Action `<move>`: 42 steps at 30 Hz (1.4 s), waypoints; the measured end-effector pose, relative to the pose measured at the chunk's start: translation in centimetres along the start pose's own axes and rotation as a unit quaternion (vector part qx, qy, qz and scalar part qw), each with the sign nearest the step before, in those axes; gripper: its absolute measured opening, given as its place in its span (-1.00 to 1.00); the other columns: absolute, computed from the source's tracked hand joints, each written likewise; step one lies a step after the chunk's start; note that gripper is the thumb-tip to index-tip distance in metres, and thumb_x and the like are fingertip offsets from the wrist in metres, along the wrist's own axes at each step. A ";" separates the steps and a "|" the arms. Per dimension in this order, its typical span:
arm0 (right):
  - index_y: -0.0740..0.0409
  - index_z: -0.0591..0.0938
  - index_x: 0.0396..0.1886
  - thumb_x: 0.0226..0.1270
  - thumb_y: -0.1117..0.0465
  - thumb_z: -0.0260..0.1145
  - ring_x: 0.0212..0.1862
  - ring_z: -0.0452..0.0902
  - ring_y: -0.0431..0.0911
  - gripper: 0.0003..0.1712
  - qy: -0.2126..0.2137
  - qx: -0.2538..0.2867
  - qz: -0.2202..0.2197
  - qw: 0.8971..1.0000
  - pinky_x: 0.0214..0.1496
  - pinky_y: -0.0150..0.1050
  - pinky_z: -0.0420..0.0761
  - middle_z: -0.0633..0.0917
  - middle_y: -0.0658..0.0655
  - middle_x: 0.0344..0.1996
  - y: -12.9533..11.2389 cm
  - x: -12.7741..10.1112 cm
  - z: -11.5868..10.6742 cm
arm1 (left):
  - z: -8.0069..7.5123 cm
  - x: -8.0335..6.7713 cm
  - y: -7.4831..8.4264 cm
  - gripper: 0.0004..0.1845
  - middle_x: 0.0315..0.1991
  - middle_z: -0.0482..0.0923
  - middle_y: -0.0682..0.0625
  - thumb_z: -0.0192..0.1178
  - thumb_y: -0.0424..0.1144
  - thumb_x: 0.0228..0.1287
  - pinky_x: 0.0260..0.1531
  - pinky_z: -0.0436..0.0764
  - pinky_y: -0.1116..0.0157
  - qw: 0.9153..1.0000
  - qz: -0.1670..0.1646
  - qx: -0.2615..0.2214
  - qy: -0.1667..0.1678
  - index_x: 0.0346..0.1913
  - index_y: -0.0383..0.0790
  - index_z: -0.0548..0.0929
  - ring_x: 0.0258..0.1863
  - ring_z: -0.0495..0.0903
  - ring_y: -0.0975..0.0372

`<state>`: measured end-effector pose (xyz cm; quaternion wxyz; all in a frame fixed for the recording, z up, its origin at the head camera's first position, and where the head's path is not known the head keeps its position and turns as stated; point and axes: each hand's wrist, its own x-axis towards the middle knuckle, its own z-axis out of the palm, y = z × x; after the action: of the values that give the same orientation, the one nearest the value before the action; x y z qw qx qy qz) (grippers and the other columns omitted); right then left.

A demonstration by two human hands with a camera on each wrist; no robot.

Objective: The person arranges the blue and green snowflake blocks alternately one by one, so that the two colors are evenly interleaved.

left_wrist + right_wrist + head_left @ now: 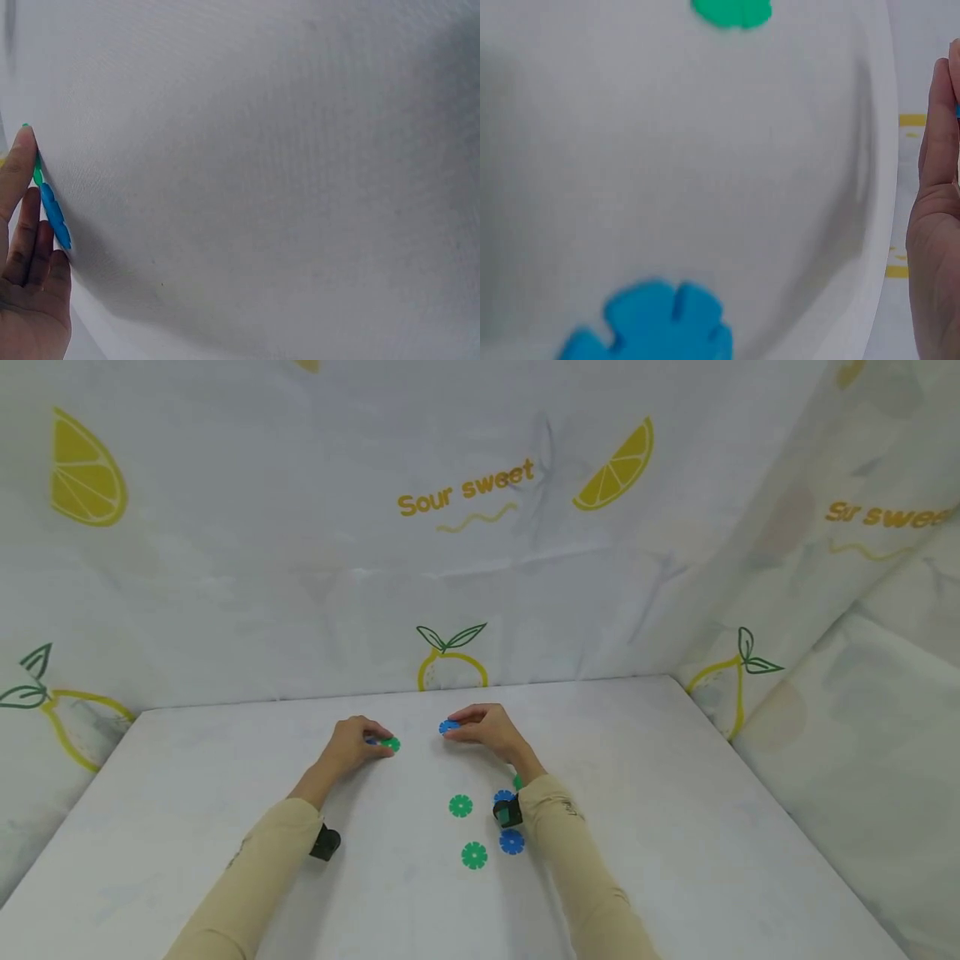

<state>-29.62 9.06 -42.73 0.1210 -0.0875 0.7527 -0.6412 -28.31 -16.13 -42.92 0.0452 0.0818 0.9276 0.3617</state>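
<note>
My left hand (352, 745) pinches a green notched plastic disc (392, 744) between thumb and fingers, above the far left part of the table. Joined or lying against it is a blue notched disc (54, 215), partly covered by the fingers in the head view. Farther right, my right hand (487, 730) holds another blue notched disc (447, 727) by its edge, with thumb and fingertips. The two hands are apart, and their discs do not touch. Only a sliver of the right hand's disc shows in the right wrist view.
Nearer on the white table (405, 893) lie loose green discs (461, 806) and blue discs (512, 842), some beside or partly behind the right wrist camera (507, 812). A lemon-print cloth (337, 610) hangs behind the table's far edge.
</note>
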 end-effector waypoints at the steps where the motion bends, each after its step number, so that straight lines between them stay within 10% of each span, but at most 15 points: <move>1: 0.26 0.63 -0.20 -0.10 0.31 0.45 -0.29 0.62 -0.10 -0.63 -0.005 0.000 0.000 1.000 -0.17 -0.25 0.60 0.67 0.14 -0.32 -0.1 0.1 0.4 | 0.0 0.0 0.0 -0.73 -0.16 0.52 -0.15 0.37 -0.26 -0.08 0.03 0.39 0.06 1.000 -0.001 0.001 0.001 -0.24 -0.25 0.67 -0.05 0.43 -0.01; 19: 0.38 0.61 -0.17 -0.09 0.38 0.43 -0.35 0.60 -0.18 -0.61 0.002 0.006 0.028 1.000 -0.22 -0.32 0.60 0.67 0.26 -0.30 -0.7 0.3 4.3 | 0.5 -0.3 0.4 -0.75 -0.15 0.54 -0.16 0.36 -0.27 -0.06 0.01 0.41 0.06 1.000 -0.004 0.007 0.000 -0.25 -0.24 0.68 -0.07 0.45 0.00; 42: 0.25 0.69 -0.40 -0.22 0.29 0.52 -0.43 0.53 -0.20 -0.71 0.086 -0.224 0.012 0.971 -0.33 -0.41 0.53 0.69 0.11 -0.47 -1.4 1.9 7.4 | 0.2 0.2 0.1 -0.74 -0.16 0.55 -0.13 0.37 -0.26 -0.07 0.05 0.37 0.05 1.000 -0.001 0.018 0.008 -0.24 -0.23 0.69 -0.03 0.43 0.01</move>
<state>-29.31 1.30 -42.55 0.0409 -0.0478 0.8859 -0.4596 -28.51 -15.90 -43.01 0.0364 0.0786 0.9344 0.3456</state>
